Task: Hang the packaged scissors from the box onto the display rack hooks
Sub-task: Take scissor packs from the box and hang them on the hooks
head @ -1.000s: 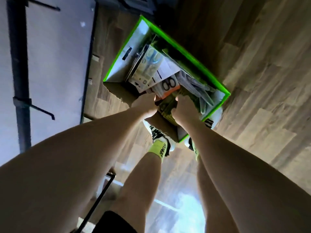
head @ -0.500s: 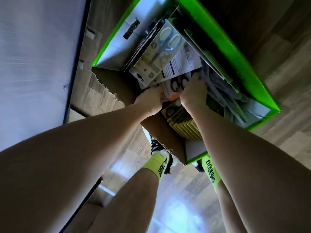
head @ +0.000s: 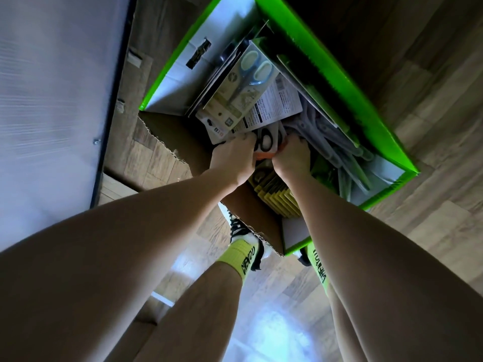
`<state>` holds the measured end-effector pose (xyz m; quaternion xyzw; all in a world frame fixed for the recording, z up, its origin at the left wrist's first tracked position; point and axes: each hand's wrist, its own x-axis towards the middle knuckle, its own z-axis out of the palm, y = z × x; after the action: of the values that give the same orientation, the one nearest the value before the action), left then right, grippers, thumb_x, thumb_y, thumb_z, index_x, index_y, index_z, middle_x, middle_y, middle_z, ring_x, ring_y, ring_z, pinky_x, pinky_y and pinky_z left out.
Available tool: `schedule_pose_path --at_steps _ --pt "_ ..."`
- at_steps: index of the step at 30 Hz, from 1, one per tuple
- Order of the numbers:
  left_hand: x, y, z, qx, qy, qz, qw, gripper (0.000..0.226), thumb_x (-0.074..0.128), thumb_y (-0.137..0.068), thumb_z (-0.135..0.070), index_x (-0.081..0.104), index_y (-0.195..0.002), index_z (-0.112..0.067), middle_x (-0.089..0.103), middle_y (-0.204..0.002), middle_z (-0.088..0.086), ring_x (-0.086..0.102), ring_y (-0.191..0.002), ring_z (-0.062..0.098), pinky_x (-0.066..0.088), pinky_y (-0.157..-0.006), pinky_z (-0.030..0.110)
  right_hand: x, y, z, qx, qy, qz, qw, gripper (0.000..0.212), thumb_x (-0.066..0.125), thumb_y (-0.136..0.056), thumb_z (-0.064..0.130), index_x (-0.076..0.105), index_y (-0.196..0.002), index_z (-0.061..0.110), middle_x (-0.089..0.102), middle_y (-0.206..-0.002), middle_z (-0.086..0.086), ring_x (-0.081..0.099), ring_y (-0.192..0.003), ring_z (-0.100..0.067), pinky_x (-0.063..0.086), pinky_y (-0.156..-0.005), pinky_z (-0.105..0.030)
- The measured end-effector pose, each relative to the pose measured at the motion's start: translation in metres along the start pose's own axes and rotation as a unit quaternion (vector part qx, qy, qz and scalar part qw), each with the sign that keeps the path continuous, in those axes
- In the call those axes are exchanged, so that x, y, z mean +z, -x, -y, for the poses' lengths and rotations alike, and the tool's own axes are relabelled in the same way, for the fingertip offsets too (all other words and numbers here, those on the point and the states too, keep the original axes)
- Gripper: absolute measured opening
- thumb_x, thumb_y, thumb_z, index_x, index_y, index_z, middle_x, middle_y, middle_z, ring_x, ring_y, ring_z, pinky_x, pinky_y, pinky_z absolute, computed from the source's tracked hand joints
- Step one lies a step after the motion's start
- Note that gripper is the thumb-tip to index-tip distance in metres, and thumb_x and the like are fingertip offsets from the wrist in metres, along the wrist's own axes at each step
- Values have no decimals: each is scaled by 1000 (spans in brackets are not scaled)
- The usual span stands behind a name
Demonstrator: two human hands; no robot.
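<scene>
A green-edged cardboard box (head: 326,69) stands open on the floor, full of packaged scissors. Both hands reach into it. My left hand (head: 234,159) and my right hand (head: 292,156) grip the two sides of a pack of black-handled scissors (head: 265,142) on an orange-edged card. Behind it leans a pack with blue-handled scissors (head: 248,79). A row of yellow packs (head: 279,194) stands under my right wrist. Grey scissors (head: 329,137) lie loose at the right side of the box. No rack hooks are in view.
A white panel with a dark frame (head: 52,100) stands at the left, close to the box. My two feet in yellow-green socks (head: 244,254) stand at the box's near corner. Wooden floor (head: 431,126) surrounds the box.
The view has dropped closer to the box. Both hands went from the yellow packs forward to the black-handled pack and took hold of it.
</scene>
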<state>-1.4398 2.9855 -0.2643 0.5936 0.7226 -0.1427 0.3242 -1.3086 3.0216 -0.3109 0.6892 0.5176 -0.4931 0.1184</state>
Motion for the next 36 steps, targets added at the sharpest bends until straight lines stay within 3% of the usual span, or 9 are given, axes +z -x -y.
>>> schedule_pose_path --at_steps 4,8,14,19,23,26,29,33,36 --pt "17 -11 1 -147 3 30 989 44 58 -86 -61 58 -101 -20 63 -93 1 64 -82 25 48 -62 31 0 -6 2 -53 47 -18 997 19 58 -90 19 65 -104 7 66 -109 -13 57 -109 -33 44 -100 -42" --pt "28 -13 4 -174 -17 24 984 26 59 -90 -45 61 -98 -20 66 -95 2 65 -84 24 41 -60 30 12 -6 6 35 47 -24 998 52 62 -90 31 44 -136 15 41 -145 -17 41 -129 -35 41 -101 -41" --pt "25 -11 7 -183 20 37 982 13 56 -89 -22 60 -99 -16 67 -99 6 64 -93 27 49 -70 33 18 -10 6 67 36 -20 997 70 72 -81 34 39 -137 11 52 -133 -15 52 -118 -33 49 -96 -44" --pt "13 1 2 -169 11 42 985 22 53 -89 -14 55 -110 -9 62 -114 14 57 -109 32 48 -83 38 10 -7 4 10 76 84 993 31 73 -82 43 63 -90 15 66 -90 -4 63 -89 -27 51 -73 -34" --pt "-2 16 -8 -203 68 56 975 29 56 -89 -14 51 -115 -2 59 -118 19 55 -112 35 47 -88 41 -12 13 2 41 -136 140 980 44 78 -81 32 60 -111 4 66 -107 -5 63 -98 -21 54 -88 -38" --pt "-15 31 -18 -217 123 70 966 24 54 -92 -15 47 -113 -5 60 -113 18 58 -107 35 48 -83 43 -30 39 6 93 -267 142 949 44 74 -85 13 51 -121 2 58 -124 -15 64 -107 -28 61 -74 -34" --pt "-32 48 -29 -232 127 89 960 19 51 -92 -14 46 -109 -7 61 -108 16 60 -101 35 52 -82 43 -49 66 12 114 -256 117 953 39 68 -89 9 48 -122 4 56 -121 -14 63 -106 -33 62 -72 -39" --pt "-61 73 -46 -214 44 121 968 18 44 -96 -16 54 -109 -9 64 -104 8 62 -93 26 44 -72 33 -76 103 14 128 -242 98 957 22 60 -96 13 44 -110 8 61 -112 -20 66 -80 -28 58 -51 -26" --pt "-87 89 -58 -186 -13 131 974 21 44 -94 -15 60 -107 -10 66 -99 6 63 -88 24 39 -69 30 -93 124 18 109 -191 82 972 20 57 -98 21 42 -105 12 64 -103 -21 67 -74 -29 61 -66 -44"
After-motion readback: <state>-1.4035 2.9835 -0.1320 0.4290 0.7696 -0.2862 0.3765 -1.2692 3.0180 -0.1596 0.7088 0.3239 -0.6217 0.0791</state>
